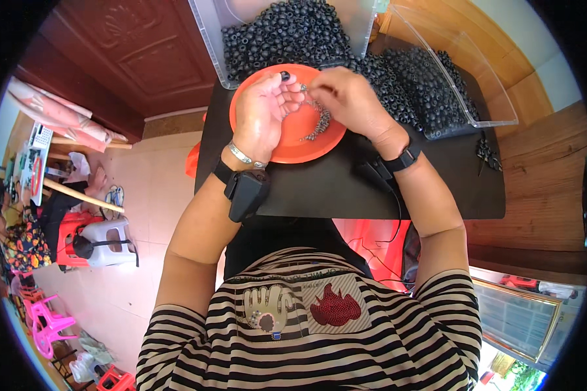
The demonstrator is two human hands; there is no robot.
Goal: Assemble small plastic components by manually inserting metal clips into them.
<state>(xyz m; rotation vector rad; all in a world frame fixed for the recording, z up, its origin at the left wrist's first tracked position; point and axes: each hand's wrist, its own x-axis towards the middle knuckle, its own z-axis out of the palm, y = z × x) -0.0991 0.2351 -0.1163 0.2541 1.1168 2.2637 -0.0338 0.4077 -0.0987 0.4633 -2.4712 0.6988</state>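
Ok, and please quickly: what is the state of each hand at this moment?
Left hand: palm up, holding a black bead.
Right hand: partly blurred; whether it is open or closed cannot be told.

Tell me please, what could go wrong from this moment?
The dark bead at the left hand could slip and be hard to find among the heaped black beads. The small silvery pieces in the orange plate might scatter if the right hand knocks it. The cable hanging over the edge of the black table might snag if the right hand pulls back.
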